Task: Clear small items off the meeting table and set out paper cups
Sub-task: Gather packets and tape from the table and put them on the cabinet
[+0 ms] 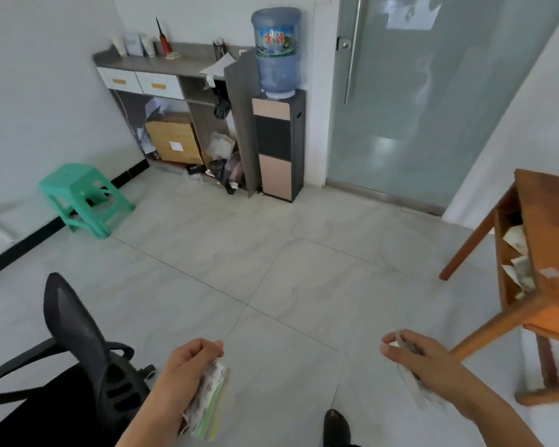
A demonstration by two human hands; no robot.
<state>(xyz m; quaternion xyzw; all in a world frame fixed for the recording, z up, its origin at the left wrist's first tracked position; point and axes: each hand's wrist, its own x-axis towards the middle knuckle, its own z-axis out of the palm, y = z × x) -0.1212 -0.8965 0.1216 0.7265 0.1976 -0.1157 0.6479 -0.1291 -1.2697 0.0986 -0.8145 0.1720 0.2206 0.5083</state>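
Observation:
My left hand (188,362) is closed around a flat stack of coloured paper packets (207,401), held low over the tiled floor. At the lower right, my right hand (413,353) grips a small blurred object, perhaps a folded paper or wrapper (415,387), that hangs down under the palm. On the grey sideboard (149,64) against the far wall stand two white paper cups (120,46) beside some small items. The meeting table is out of view.
A black office chair (78,343) stands at the lower left. A green plastic stool (81,198) sits by the left wall. A water dispenser (279,137) stands by the frosted glass door (433,101). A wooden desk (539,253) juts in from the right.

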